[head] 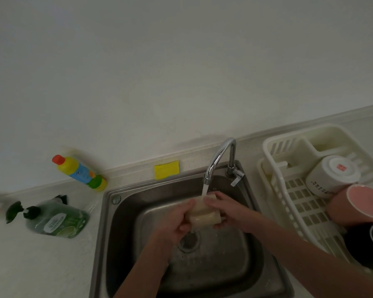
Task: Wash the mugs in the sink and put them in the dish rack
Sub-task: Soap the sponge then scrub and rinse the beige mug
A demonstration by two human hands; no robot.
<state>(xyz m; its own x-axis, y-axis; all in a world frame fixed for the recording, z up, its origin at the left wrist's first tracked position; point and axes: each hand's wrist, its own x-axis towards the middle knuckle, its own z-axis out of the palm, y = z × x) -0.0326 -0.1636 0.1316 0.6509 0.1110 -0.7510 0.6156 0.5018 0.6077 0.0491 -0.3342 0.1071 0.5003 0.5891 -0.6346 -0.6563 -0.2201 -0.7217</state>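
Both bare forearms reaching forward, left hand (177, 220) and right hand (226, 208) close together, fingers curled in a grip

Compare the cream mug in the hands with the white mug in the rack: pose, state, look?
The cream mug is held on its side over the sink by the left hand and right hand, under running water; the white mug sits untouched in the dish rack, bottom up. The white mug's base bears a red mark; none shows on the cream mug. Both are pale.
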